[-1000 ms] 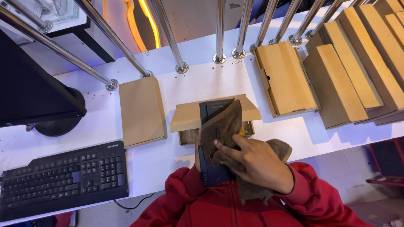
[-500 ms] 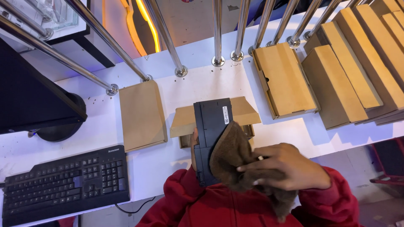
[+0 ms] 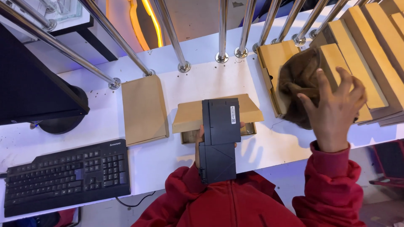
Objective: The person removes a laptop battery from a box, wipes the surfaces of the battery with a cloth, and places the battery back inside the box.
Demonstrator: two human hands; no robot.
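White counter, steel rails behind; left hand gripping black battery, right hand half-open against brown cloth.

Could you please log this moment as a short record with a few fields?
left hand: mostly hidden, holds a flat black battery pack upright over the open box
right hand: raised to the side, fingers spread against a brown cloth
open box: cardboard, flaps out, on the white table
closed box: lies flat, beside the open box
other boxes: stacked along the rails
keyboard: black, at the table's near edge
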